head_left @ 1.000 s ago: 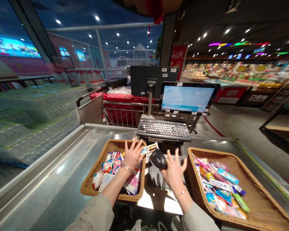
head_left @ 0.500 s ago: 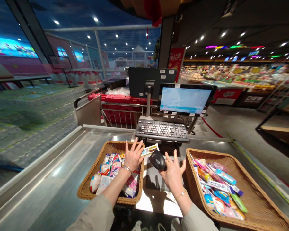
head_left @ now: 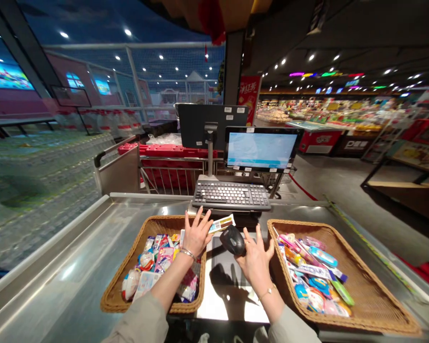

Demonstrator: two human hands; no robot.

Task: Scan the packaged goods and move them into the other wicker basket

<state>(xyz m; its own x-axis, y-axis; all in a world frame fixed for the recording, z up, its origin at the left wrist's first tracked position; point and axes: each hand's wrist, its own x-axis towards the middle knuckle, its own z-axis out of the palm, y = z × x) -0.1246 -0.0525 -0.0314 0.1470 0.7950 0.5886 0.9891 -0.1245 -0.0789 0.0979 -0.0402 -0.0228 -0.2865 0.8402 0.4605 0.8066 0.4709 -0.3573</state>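
Observation:
My left hand (head_left: 196, 234) is above the right part of the left wicker basket (head_left: 109, 290), fingers spread. A flat white-and-brown wrapped snack (head_left: 221, 223) is pinched at that hand's thumb side, with stripes like a barcode on its wrapper. My right hand (head_left: 254, 257) grips a black handheld barcode scanner (head_left: 232, 240) at its thumb side, its other fingers stretched out. The scanner's head is close to the wrapper and points toward it. Small packaged sweets and toy-like packs (head_left: 164, 259) fill much of the left basket, partly hidden by my left forearm.
At right, another wicker basket (head_left: 389, 305) holds colourful packs (head_left: 316, 264). A keyboard (head_left: 232, 194) and a lit monitor (head_left: 260, 150) stand behind my hands, beside a second screen seen from the back (head_left: 200, 126). A metal counter (head_left: 75, 257) lies underneath, and a trolley (head_left: 171, 176) is beyond it.
The view has turned slightly right, so baskets, keyboard and monitors appear farther left. Both hands keep their hold on the wrapped snack and the scanner, nearly unmoved in the picture.

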